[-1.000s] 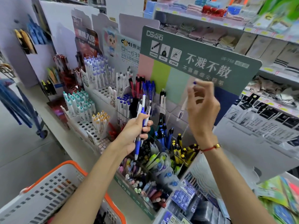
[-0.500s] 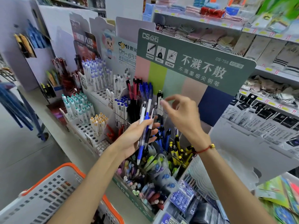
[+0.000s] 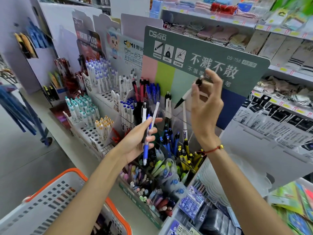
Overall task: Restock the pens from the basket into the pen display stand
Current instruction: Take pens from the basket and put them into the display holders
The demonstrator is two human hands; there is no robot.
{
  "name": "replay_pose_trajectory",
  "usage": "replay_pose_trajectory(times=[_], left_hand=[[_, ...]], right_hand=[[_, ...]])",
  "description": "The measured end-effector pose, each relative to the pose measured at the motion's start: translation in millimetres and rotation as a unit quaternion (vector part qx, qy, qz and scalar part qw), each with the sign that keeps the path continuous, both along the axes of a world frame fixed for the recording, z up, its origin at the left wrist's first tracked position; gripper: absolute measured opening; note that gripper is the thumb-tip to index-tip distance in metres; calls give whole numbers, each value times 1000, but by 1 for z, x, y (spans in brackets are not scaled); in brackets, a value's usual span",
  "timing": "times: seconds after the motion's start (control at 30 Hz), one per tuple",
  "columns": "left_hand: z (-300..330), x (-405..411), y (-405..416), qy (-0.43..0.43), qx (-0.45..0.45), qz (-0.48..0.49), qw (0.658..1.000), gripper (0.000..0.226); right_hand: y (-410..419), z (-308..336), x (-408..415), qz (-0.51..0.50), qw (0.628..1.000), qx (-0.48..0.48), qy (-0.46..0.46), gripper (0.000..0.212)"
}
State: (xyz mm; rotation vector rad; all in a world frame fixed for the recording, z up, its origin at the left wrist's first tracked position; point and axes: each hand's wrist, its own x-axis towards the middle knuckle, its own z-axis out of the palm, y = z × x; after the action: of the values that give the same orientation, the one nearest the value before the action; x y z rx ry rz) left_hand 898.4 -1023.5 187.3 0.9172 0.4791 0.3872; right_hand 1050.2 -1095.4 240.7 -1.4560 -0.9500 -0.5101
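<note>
— Three pens (image 3: 149, 128), was it, in the left hand (image 3: 137, 143)?

— About that; I could not count them surely. The fingers (image 3: 150, 138) were curled round a small bundle, a blue-gripped pen with white and dark ones beside it, tips pointing down toward the near compartments.

— And the right hand (image 3: 205, 106)?

— Raised higher, in front of the green header card (image 3: 203, 53). Thumb and fingertips pinched the dark cap end of a single white pen (image 3: 186, 94), which slanted down to the left, its black tip hanging above the far row of the pen display stand (image 3: 169, 150). The other fingers were spread loosely. A red string bracelet (image 3: 213, 149) sat on that wrist.

— Where was the stand itself?

— On the counter (image 3: 81, 160), directly beyond both hands, its clear compartments holding blue, yellow, black and pastel pens.

— The basket (image 3: 50, 200)?

— Near left, at the bottom edge: white mesh with an orange rim. What lay inside was too dim to tell.

— Anything else around?

— White tiered pen racks (image 3: 94, 131) to the left of the stand, and shelves (image 3: 220, 16) of folded cloth far behind.
</note>
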Motion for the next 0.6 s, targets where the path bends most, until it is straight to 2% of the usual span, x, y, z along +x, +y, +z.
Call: replay_pose_trajectory(times=[0.07, 0.17, 0.33, 0.43, 0.47, 0.53, 0.6], left_hand=[[1, 0, 0, -12, -4, 3, 1000, 35], [4, 2, 0, 8, 12, 5, 1000, 34], [7, 2, -1, 32, 54, 6, 998, 24], [8, 2, -2, 41, 64, 3, 997, 12], [8, 2, -2, 34, 56, 6, 998, 10], [9, 2, -2, 14, 40, 10, 999, 7], [9, 2, -2, 5, 34, 5, 999, 16]], right_hand=[[9, -8, 4, 10, 997, -58, -48, 32], [19, -18, 11, 22, 983, -166, -72, 27], [33, -15, 20, -14, 942, -317, -108, 25], [31, -7, 16, -39, 941, -313, -122, 27], [27, -5, 11, -28, 950, -291, -110, 25], [18, -3, 0, 31, 961, -273, -29, 17], [10, -3, -9, 109, 937, -317, 98, 19]])
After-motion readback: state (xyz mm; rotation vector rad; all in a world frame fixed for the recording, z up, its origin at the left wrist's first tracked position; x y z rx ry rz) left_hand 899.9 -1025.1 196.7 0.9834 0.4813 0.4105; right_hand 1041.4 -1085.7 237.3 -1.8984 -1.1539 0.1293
